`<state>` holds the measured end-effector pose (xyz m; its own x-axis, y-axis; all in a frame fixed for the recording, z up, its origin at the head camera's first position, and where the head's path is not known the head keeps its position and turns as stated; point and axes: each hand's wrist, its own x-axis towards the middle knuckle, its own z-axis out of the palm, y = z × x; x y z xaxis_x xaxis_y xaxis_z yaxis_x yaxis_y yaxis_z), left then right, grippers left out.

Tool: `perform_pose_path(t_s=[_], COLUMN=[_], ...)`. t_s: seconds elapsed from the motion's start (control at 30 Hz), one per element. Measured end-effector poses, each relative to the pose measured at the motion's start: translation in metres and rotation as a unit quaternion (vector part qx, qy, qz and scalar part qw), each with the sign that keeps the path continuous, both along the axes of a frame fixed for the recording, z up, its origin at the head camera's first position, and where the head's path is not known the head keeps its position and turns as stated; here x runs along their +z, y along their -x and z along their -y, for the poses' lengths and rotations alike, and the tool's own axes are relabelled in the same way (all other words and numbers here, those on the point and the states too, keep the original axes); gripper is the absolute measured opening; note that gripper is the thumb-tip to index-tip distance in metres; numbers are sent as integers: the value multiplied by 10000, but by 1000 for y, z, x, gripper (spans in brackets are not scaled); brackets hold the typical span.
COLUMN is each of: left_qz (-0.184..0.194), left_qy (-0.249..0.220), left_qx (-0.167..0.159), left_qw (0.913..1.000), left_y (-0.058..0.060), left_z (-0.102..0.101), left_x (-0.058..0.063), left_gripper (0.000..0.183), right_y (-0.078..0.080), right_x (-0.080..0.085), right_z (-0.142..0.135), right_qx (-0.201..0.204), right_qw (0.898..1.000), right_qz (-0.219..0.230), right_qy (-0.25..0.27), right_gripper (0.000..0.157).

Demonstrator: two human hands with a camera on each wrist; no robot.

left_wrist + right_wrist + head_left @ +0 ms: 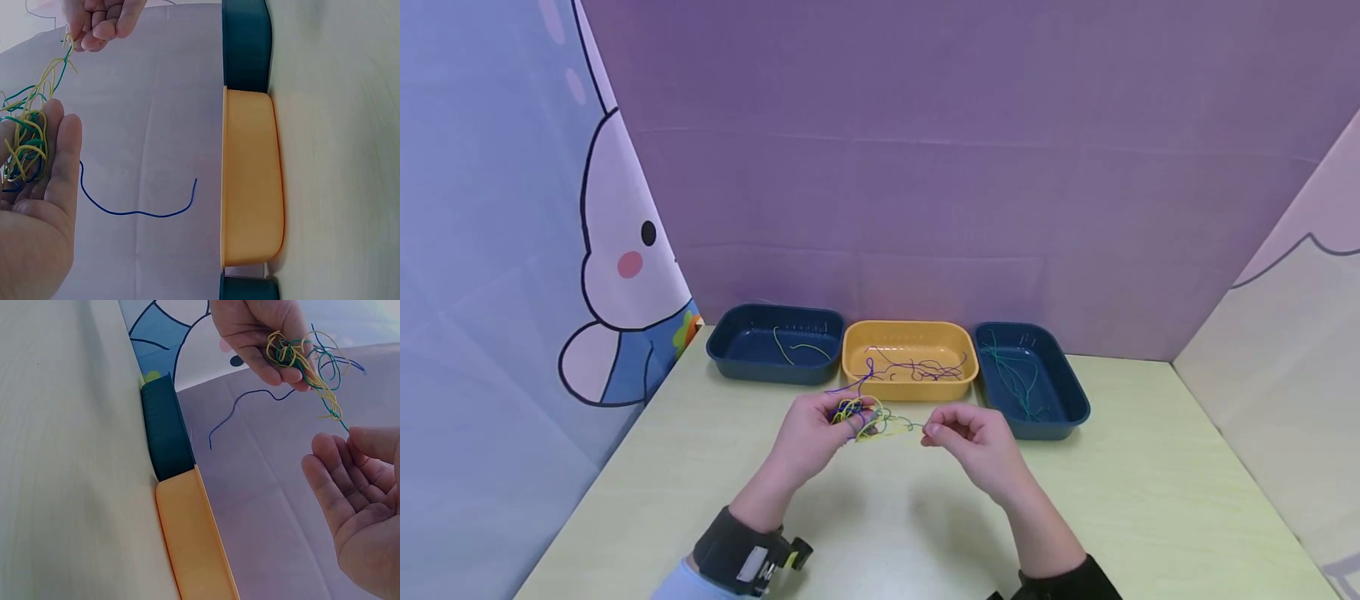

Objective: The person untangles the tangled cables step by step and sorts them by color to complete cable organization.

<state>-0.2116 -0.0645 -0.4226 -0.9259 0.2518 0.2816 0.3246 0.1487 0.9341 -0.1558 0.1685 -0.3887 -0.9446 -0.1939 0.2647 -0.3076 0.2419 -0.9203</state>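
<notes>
Head view: a person's left hand (816, 429) gripped a tangle of string (853, 410) in yellow, green and blue, the thumb pressed against the bundle and the fingers beneath it. The right hand (973, 442), just beside it, pinched the end of a green strand (343, 424) between thumb and forefinger, its other fingers loosely bent. The strand ran from the bundle to that pinch, and yellow loops reached most of the way along it. The tangle was held above the table (1165, 467), in front of the trays. A blue strand (137, 212) trailed from the left hand, its end free (both wrist views caught the curve).

Three trays stood in a row at the back of the table. On the left, a dark blue tray (745, 367) held two yellow strings (811, 346), lying apart. The yellow tray (910, 391) in the middle contained a loose spread of purple strings (925, 368). On the right, a second blue tray (1060, 400), set at an angle, held green strings (1015, 379). Purple cloth (955, 200) hung behind the row, and a black band (730, 546) circled the left wrist.
</notes>
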Motion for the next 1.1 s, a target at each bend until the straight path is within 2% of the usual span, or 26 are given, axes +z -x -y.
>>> perform_pose_path(t_s=[0.13,0.3,0.47,0.73,0.93,1.1], left_qz=[99,123,53,19,83,75], left_qy=[148,-26,-36,50,36,-42], left_qx=[218,551,434,649,629,694], left_qw=[9996,9984,9990,9979,9980,9976], left_y=[1,5,7,7,7,10], left_z=[7,20,26,30,32,40], left_x=[3,8,10,12,15,15], left_gripper=[15,17,18,20,20,15], right_y=[6,14,16,17,18,18], right_x=[-6,-15,-14,-10,-11,-10], right_z=[-12,-34,-48,-61,-73,-88], right_qx=[15,-117,-173,-584,-898,-1167], right_qw=[9997,9975,9971,9952,9933,9881], right_qz=[7,-79,-185,-315,-380,-414], right_qy=[241,687,721,715,625,907], right_gripper=[8,16,19,20,20,26])
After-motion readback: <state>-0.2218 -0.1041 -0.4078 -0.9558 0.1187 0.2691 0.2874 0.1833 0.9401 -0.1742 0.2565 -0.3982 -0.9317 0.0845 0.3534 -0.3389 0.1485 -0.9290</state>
